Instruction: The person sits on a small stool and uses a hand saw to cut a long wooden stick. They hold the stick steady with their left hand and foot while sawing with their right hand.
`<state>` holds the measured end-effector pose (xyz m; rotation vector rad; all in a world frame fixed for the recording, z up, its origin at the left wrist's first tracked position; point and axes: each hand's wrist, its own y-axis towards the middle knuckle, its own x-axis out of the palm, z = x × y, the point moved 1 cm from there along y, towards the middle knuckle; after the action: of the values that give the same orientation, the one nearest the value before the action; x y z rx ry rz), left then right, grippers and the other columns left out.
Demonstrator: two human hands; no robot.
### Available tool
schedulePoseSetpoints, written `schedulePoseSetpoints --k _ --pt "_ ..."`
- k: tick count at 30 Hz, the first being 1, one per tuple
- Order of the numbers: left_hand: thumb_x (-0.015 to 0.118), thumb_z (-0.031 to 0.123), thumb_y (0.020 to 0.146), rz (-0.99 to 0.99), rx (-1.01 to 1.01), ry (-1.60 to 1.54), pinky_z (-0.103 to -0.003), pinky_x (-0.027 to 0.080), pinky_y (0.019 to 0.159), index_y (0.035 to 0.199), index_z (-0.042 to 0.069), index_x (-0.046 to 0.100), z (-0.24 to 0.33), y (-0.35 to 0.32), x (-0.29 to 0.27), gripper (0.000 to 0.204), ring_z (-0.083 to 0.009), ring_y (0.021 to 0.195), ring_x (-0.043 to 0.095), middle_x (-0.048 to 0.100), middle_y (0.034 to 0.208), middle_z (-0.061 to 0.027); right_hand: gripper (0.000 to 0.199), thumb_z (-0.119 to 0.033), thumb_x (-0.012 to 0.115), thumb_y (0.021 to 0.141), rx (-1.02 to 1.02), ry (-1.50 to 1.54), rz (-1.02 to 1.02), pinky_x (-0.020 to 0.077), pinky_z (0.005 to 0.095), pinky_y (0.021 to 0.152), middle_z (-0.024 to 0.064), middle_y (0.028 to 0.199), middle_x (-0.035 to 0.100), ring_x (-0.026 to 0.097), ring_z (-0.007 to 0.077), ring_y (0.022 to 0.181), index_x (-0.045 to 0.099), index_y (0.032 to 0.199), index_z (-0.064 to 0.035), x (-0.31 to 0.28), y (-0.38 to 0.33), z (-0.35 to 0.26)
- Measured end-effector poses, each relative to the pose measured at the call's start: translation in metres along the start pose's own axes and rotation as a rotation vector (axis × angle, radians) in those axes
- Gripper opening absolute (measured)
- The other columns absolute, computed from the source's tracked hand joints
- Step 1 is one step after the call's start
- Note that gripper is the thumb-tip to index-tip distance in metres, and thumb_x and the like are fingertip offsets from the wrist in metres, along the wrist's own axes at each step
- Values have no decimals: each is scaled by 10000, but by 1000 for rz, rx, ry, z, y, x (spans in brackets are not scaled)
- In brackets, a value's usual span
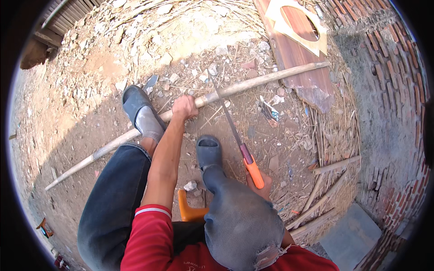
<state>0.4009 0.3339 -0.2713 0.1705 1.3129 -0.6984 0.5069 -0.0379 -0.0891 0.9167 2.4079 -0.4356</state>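
Observation:
A long pale wooden pole [253, 82] slants across the ground, from the lower left up to the right. My left hand [184, 107] is closed around it near the middle. My left slippered foot [143, 113] covers a stretch of the pole just left of that hand. In my right hand [263, 184], beside my right knee, is the orange handle of a handsaw [233, 128]. Its narrow blade reaches up and away to the pole, crossing it a little right of my left hand. My knee partly hides the right hand's fingers.
The pole's right end lies over a reddish-brown board [289, 56], which bears a pale cut-out panel [323, 38]. A brick wall [384, 90] rises at right, near sticks [316, 192] and a grey slab [352, 230]. An orange plastic object [187, 207] sits beneath me; rubble covers the ground.

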Motion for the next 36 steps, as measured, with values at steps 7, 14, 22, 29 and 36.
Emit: schedulePoseSetpoints --k 7,14,22,29,36 --pt "605 225 840 -137 -12 -7 -452 599 876 1014 30 767 12 1 -6 308 -390 975 748 749 1009 -261 159 -26 699 878 -31 34 -24 469 305 542 79 618 594 586 97 564 758 1019 19 -12 -1 -9" --pt "612 234 832 -175 -71 -8 -470 585 923 1089 43 756 13 16 -20 351 -404 1025 730 732 1064 -287 155 -86 669 864 -40 136 36 450 325 538 135 604 596 594 140 556 757 930 23 29 159 -16" --pt "643 222 798 -154 -41 5 -472 591 911 1054 38 759 20 9 -13 337 -412 1003 732 738 1042 -275 170 -132 713 895 -81 206 51 454 349 562 83 642 623 585 135 582 742 953 25 93 72 45" --pt "636 200 789 -167 -34 -3 -462 593 907 1031 54 775 18 5 -17 315 -393 984 742 745 1014 -267 217 -117 725 917 -7 362 -94 488 302 601 58 753 687 626 119 644 748 1079 25 65 100 107" --pt "628 204 799 -147 -24 -43 -474 586 906 994 1 767 11 5 -16 313 -415 977 733 737 1004 -285 205 -139 743 929 -99 78 -54 465 322 571 107 685 633 563 130 604 711 1031 35 59 97 -24"
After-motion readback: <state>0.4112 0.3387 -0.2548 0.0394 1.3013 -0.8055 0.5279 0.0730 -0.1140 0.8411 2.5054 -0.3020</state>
